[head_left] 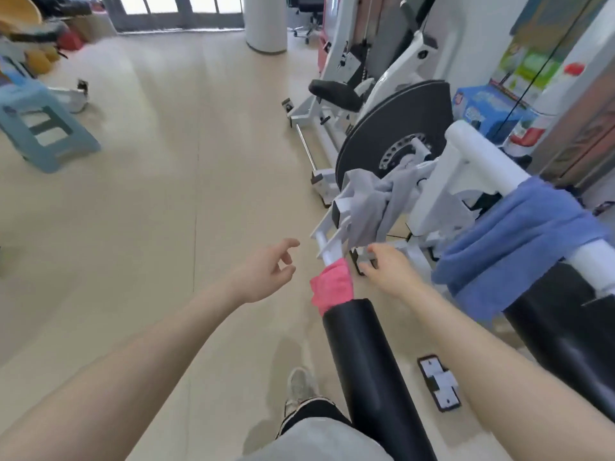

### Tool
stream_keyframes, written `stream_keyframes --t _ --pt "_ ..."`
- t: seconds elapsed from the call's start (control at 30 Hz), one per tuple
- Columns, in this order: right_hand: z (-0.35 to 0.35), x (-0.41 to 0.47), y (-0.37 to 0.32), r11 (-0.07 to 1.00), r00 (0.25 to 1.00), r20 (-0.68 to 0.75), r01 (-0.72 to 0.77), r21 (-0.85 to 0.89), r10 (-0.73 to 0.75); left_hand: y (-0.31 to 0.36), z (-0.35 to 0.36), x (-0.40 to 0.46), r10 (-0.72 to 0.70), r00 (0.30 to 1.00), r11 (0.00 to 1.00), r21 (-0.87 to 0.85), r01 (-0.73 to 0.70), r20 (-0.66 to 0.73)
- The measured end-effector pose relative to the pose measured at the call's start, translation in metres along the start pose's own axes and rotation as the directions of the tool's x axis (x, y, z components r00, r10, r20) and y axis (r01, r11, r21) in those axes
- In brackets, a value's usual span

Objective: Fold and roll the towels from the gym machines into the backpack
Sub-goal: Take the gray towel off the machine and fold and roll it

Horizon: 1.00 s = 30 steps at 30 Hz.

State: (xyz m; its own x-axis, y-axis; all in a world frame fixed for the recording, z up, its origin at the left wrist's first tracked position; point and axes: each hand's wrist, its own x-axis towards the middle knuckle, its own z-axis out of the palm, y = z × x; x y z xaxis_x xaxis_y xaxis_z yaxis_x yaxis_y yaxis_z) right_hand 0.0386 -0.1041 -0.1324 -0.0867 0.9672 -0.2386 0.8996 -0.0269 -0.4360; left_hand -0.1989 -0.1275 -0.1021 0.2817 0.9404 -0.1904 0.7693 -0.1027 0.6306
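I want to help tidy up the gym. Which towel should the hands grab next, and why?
Probably the pink towel. It sits draped on the bar just above the black foam roller, right between the left hand and the right hand, and both hands are empty with relaxed fingers. The grey towel and blue towel hang farther off, so they can likely wait.

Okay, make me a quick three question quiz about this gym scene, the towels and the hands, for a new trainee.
1. True or false: the pink towel sits on a bar just above the black foam roller.
2. Which towel hangs farthest to the right? A gray B pink C blue
3. Fill in: the left hand and right hand are holding ____.

Key: 1 true. 2 C, the blue towel; the gray towel drapes the white frame. 3 nothing.
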Motion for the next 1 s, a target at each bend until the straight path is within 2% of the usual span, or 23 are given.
stream_keyframes --t 0.2,0.33,0.4,0.5,0.6,0.7,0.83,0.93,1.0 --pt "-0.032 0.111 -0.025 0.996 0.996 -0.041 -0.083 0.012 0.084 -0.013 -0.048 0.123 0.071 0.996 0.997 0.011 -0.072 0.054" --pt "-0.026 0.165 -0.022 0.971 0.967 -0.093 -0.236 0.038 0.238 -0.034 -0.060 0.185 0.114 0.983 0.987 0.094 -0.129 0.144" --pt "-0.022 0.192 -0.017 0.928 0.916 -0.148 -0.368 0.066 0.373 -0.039 -0.066 0.215 0.150 0.966 0.978 0.112 -0.176 0.211" --pt "-0.014 0.226 -0.011 0.803 0.785 -0.171 -0.576 0.150 0.595 -0.045 -0.078 0.262 0.213 0.927 0.960 0.113 -0.258 0.309" --pt "-0.007 0.249 -0.009 0.684 0.667 -0.165 -0.680 0.263 0.727 -0.050 -0.094 0.303 0.265 0.890 0.942 0.099 -0.322 0.370" --pt "-0.002 0.261 -0.004 0.621 0.588 -0.206 -0.709 0.335 0.782 -0.057 -0.106 0.337 0.305 0.852 0.923 0.087 -0.374 0.426" --pt "0.005 0.268 -0.002 0.578 0.535 -0.224 -0.719 0.385 0.815 -0.061 -0.112 0.369 0.337 0.784 0.889 0.099 -0.447 0.521" --pt "0.005 0.261 -0.012 0.651 0.551 -0.349 -0.669 0.358 0.758 -0.053 -0.109 0.382 0.376 0.720 0.852 0.088 -0.516 0.583" --pt "-0.002 0.249 -0.023 0.663 0.514 -0.418 -0.568 0.488 0.749 -0.042 -0.103 0.387 0.441 0.661 0.816 0.036 -0.577 0.608"
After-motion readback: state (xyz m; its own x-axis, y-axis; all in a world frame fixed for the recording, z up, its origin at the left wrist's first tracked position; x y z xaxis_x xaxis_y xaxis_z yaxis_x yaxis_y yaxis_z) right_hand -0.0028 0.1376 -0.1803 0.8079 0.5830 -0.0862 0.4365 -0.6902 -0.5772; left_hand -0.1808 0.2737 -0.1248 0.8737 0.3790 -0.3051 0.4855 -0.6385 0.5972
